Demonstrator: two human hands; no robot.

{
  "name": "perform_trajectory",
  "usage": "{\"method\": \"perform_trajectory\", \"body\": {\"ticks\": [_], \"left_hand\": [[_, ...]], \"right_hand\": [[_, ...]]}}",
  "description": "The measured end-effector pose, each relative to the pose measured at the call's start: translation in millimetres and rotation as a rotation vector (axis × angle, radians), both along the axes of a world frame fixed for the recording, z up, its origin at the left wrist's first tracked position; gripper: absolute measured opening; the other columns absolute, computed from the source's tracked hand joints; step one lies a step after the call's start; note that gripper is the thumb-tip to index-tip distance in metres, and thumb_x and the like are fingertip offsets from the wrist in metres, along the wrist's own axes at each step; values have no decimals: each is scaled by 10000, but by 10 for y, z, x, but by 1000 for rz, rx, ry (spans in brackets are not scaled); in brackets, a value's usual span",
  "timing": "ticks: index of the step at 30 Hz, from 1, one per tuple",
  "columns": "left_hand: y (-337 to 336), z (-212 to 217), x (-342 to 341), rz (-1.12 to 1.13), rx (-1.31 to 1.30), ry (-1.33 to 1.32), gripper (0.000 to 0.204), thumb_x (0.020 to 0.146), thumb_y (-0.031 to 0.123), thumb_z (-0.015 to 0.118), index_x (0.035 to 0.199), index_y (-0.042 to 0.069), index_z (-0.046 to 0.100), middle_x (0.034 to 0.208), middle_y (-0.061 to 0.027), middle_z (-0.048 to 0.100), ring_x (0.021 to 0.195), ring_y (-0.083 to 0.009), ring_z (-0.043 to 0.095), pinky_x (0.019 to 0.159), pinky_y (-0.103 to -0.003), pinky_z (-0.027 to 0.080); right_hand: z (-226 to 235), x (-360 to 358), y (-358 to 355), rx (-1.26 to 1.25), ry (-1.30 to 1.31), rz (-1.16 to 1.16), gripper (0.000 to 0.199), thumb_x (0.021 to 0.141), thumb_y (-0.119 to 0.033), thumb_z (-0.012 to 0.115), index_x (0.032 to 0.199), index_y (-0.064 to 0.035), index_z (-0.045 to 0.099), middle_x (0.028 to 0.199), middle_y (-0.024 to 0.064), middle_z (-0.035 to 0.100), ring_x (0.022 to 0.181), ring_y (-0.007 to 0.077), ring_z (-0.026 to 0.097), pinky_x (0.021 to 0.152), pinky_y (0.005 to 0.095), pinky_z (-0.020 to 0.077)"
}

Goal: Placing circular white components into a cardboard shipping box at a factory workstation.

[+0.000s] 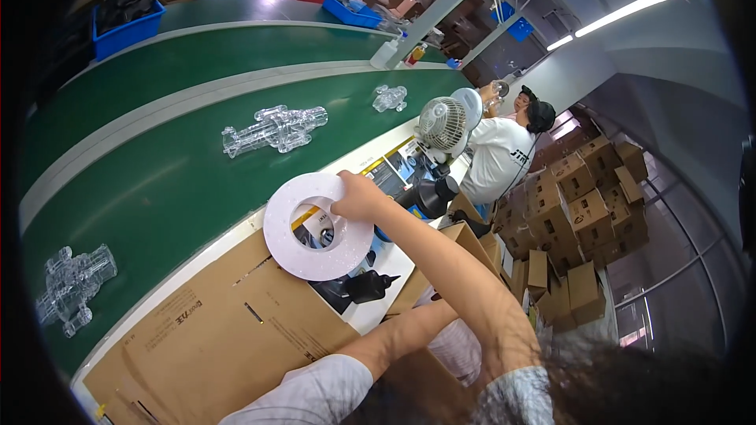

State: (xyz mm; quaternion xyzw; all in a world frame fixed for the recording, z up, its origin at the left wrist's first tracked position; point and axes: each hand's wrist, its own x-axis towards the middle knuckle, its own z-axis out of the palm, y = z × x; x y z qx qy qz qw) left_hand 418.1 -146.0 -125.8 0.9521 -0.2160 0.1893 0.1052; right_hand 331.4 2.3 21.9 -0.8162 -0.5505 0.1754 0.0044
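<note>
My right hand [358, 198] grips the inner rim of a flat white ring-shaped disc [293, 256], held above the bench edge beside the green conveyor belt [157, 181]. Through the disc's hole I see dark items on the bench. My right forearm reaches up from the lower right. My left forearm [394, 334], in a white sleeve, runs from the lower edge to the right and passes behind the right arm; its hand is hidden. A black nozzle-tipped object [368, 286] lies just below the disc.
Three clear plastic mouldings [276, 130] [390, 98] [75, 283] lie on the belt. A flattened cardboard sheet [213, 330] covers the near bench. A small white fan [442, 124], a co-worker in a white shirt [496, 159], stacked cartons [587, 212] and blue bins [126, 25] stand further off.
</note>
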Motion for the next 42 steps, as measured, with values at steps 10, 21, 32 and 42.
{"method": "perform_trajectory", "body": {"ticks": [10, 21, 32, 42], "left_hand": [[375, -154, -68, 28, 9, 134, 758, 777, 531, 641, 1333, 51, 455, 1291, -220, 526, 1166, -363, 536, 1005, -405, 405], [776, -339, -254, 131, -36, 336, 718, 771, 522, 648, 1290, 50, 497, 1251, -210, 554, 1135, -354, 557, 983, -403, 422], [1176, -415, -313, 261, -122, 505, 679, 765, 514, 655, 1247, 50, 539, 1211, -201, 582, 1105, -344, 578, 962, -401, 439], [1419, -432, -363, 353, -180, 651, 646, 760, 506, 662, 1207, 49, 577, 1175, -193, 608, 1077, -336, 597, 942, -399, 454]], "right_hand": [[-442, 121, 160, -145, -34, 15, 828, 670, -314, 761, 1356, -24, 400, 1127, 234, 620, 1025, 336, 625, 884, 381, 506], [-435, 228, 266, -279, -206, 119, 694, 634, -400, 809, 1133, 18, 569, 1056, 219, 648, 992, 342, 631, 856, 377, 508], [-374, 89, 394, -195, -273, 132, 502, 650, -413, 794, 906, 11, 711, 905, 195, 695, 849, 309, 685, 766, 358, 551], [-418, 77, 399, -243, -297, 175, 470, 669, -358, 777, 940, 17, 695, 941, 204, 689, 886, 320, 678, 786, 365, 548]]}}
